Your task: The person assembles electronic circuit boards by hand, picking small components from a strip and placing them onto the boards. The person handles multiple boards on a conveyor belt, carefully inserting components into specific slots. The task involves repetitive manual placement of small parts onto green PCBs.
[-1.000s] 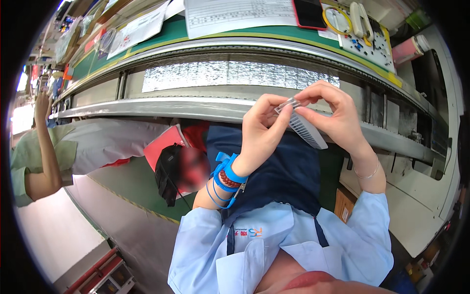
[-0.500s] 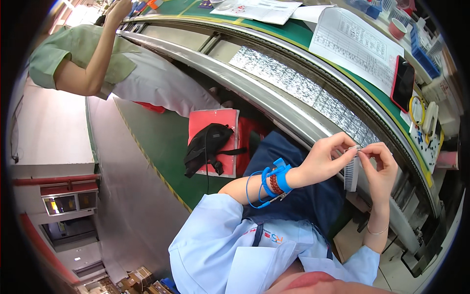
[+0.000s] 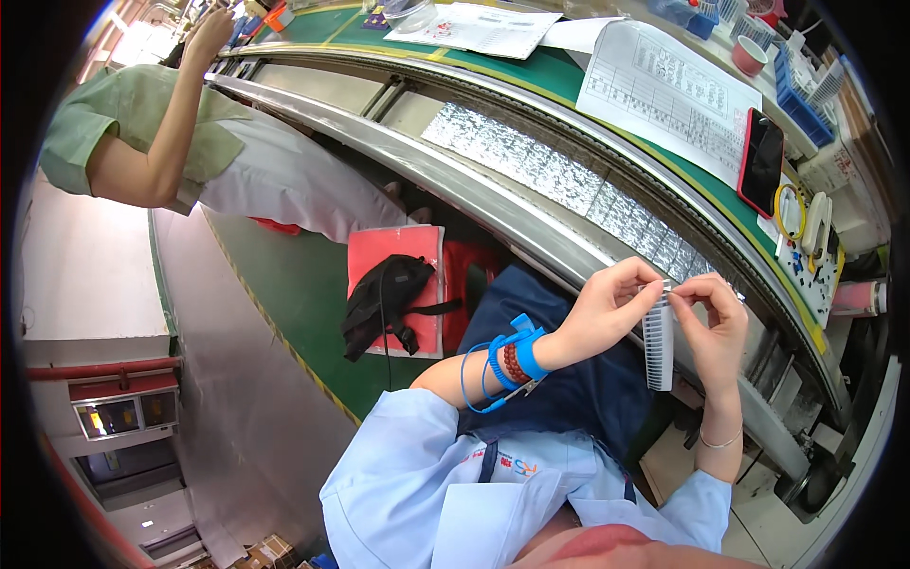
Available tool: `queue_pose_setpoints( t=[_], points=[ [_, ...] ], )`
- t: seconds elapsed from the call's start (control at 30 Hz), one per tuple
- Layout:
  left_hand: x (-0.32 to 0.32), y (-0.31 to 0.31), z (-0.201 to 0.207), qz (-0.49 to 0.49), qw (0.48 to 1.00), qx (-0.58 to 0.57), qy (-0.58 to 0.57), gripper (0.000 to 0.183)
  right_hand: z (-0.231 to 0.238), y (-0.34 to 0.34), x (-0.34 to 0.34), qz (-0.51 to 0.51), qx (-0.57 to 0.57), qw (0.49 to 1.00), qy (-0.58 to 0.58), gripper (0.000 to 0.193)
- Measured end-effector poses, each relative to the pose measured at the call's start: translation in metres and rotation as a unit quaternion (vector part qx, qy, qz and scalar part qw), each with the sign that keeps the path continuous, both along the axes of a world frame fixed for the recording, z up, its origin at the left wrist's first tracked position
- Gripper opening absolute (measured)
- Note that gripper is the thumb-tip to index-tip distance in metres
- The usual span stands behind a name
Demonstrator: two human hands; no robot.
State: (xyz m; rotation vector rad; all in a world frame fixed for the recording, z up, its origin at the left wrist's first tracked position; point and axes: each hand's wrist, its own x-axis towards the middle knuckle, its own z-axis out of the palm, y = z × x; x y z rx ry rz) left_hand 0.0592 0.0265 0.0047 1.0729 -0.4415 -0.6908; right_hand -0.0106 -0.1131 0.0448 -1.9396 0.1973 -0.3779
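both hands, left hand (image 3: 607, 308) and right hand (image 3: 713, 327), pinch a ribbed grey finned strip (image 3: 658, 343) by its top; loosened fingertips could drop it.

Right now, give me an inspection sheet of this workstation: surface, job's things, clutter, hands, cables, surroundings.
Surface: green bench top behind a curved metal conveyor rail; foil-like sheet in the channel.
Job's things: grey ribbed strip hanging upright, pinched at its top end.
Clutter: printed sheets, red phone, yellow ring, blue bins.
Hands: left hand and right hand both grip the strip's top.
Cables: blue coiled wrist-strap cord on the left wrist.
Surroundings: co-worker in green top at left; black bag on a red stool; green floor.
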Motion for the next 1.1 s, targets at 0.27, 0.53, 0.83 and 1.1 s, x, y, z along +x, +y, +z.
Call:
queue_pose_setpoints(
  t=[0.27,0.53,0.83,1.1],
  points=[
    [0.004,0.004,-0.002,0.003,1.0,0.008,-0.004,0.012,-0.002,0.003,0.005,0.005,0.004,1.0,0.0,0.008],
    [0.008,0.005,-0.003,-0.006,1.0,-0.007,0.011,0.013,0.0,0.003,0.009,0.013,0.025,1.0,0.007,0.008],
    [0.015,0.004,-0.004,-0.014,1.0,-0.024,-0.001,0.013,0.0,0.001,0.015,0.015,0.047,0.999,0.006,0.008],
    [0.016,0.001,-0.008,0.001,0.999,-0.03,-0.014,0.013,-0.002,-0.001,0.018,0.017,0.049,0.999,0.001,0.008]
  ],
)
